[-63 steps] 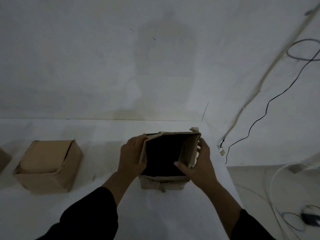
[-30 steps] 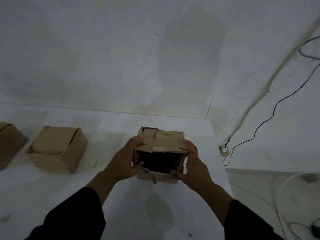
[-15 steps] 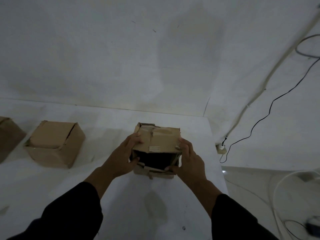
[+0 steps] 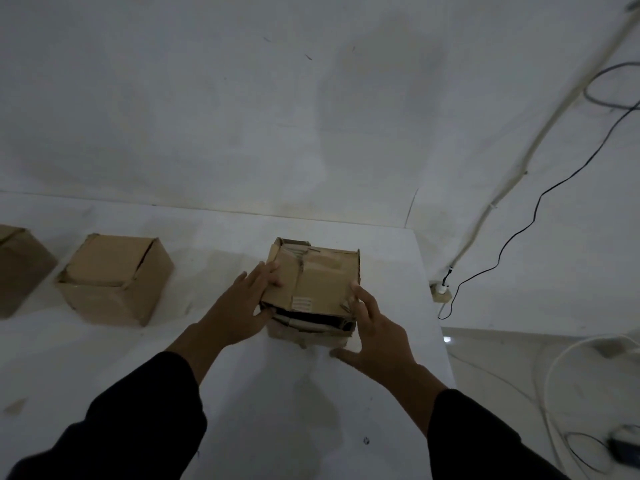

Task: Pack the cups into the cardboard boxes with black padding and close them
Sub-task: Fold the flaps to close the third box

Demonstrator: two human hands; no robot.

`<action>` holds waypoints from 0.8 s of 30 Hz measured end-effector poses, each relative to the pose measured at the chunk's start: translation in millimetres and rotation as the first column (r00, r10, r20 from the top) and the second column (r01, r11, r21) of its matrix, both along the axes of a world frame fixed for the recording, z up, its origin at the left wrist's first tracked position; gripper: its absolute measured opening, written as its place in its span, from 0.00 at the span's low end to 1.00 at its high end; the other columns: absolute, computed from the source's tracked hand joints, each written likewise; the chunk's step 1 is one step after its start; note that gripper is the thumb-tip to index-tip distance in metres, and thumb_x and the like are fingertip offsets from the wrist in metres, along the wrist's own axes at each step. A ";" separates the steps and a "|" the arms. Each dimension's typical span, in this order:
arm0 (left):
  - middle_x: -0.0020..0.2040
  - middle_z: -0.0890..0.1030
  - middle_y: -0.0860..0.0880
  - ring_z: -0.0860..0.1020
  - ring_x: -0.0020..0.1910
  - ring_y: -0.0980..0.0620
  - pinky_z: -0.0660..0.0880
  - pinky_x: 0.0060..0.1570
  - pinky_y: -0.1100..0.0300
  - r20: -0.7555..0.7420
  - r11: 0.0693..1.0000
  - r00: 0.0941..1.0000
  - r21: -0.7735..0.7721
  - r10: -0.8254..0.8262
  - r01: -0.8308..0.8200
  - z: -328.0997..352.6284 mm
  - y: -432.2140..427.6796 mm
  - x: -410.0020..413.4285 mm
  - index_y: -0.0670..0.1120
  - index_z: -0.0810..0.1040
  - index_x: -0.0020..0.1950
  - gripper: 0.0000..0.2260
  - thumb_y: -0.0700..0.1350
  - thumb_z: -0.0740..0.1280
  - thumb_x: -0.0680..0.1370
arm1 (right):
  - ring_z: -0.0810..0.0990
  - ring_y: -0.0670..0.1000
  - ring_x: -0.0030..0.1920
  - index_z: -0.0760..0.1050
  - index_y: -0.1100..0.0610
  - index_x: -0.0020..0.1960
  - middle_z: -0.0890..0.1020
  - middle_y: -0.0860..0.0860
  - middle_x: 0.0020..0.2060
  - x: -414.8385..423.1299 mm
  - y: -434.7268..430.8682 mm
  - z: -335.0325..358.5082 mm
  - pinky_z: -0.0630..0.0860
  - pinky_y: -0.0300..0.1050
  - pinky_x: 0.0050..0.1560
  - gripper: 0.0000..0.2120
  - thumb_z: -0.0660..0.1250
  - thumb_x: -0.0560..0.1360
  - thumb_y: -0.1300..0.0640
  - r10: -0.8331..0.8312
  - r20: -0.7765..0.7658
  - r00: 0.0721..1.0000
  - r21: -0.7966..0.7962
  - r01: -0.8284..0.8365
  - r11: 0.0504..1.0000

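A worn cardboard box (image 4: 317, 282) stands on the white table (image 4: 287, 393) near its right edge. Its top flap is folded down, leaving a narrow dark gap of black padding (image 4: 304, 315) along the near side. My left hand (image 4: 242, 306) lies against the box's left side, straight fingers touching the flap's left edge. My right hand (image 4: 372, 336) is spread at the box's near right corner, fingertips touching the flap's edge. No cup shows; the inside of the box is hidden.
A second cardboard box (image 4: 116, 277), flaps folded shut, stands to the left, and part of a third box (image 4: 19, 265) shows at the left edge. The table ends just right of the box; cables (image 4: 519, 233) and a wall socket (image 4: 441, 292) lie beyond.
The top flap has come down over the black opening, now nearly flat. Both hands slid from gripping the side flaps to lying open against the box's sides.
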State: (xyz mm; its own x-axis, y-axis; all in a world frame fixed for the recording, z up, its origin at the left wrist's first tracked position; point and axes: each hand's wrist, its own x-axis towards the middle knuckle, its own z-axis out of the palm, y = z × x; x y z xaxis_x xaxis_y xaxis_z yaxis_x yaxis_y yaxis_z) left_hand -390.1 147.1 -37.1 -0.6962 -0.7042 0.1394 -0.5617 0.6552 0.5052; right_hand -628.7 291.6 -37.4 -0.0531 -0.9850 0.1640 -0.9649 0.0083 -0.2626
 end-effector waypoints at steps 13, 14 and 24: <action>0.77 0.57 0.51 0.57 0.75 0.50 0.62 0.70 0.48 0.081 0.989 0.996 -0.146 0.037 -0.025 -7.0 19.4 7.0 0.50 0.64 0.73 0.43 0.73 0.63 0.64 | 0.80 0.51 0.32 0.62 0.54 0.63 0.65 0.51 0.72 5.5 3.1 -11.3 0.74 0.41 0.24 0.26 0.65 0.71 0.44 -0.038 -0.019 0.999 -0.068 0.037 0.997; 0.75 0.61 0.50 0.62 0.73 0.49 0.66 0.67 0.49 0.022 0.990 0.996 -0.119 0.083 -0.080 -7.6 21.6 4.0 0.50 0.67 0.71 0.40 0.72 0.62 0.66 | 0.80 0.51 0.36 0.62 0.53 0.64 0.64 0.49 0.72 6.3 1.9 -6.2 0.76 0.42 0.28 0.24 0.61 0.74 0.42 -0.034 0.020 0.999 -0.045 0.035 0.998; 0.57 0.75 0.51 0.76 0.47 0.52 0.73 0.50 0.57 -0.228 0.820 0.797 0.296 0.559 -0.490 16.4 12.9 -32.4 0.49 0.77 0.57 0.09 0.43 0.63 0.78 | 0.70 0.42 0.34 0.74 0.57 0.52 0.77 0.45 0.48 2.4 -38.6 27.5 0.66 0.40 0.39 0.06 0.66 0.76 0.57 -0.246 0.608 0.755 -0.028 0.330 0.944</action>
State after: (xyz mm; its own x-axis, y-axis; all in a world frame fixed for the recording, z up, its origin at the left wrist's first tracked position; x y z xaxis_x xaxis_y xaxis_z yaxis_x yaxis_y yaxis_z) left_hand -422.6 160.0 -20.7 -0.1606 -0.9838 0.0793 -0.5914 0.1602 0.7903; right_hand -626.3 253.0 -9.9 -0.4578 -0.8801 0.1256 -0.5771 0.1868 -0.7950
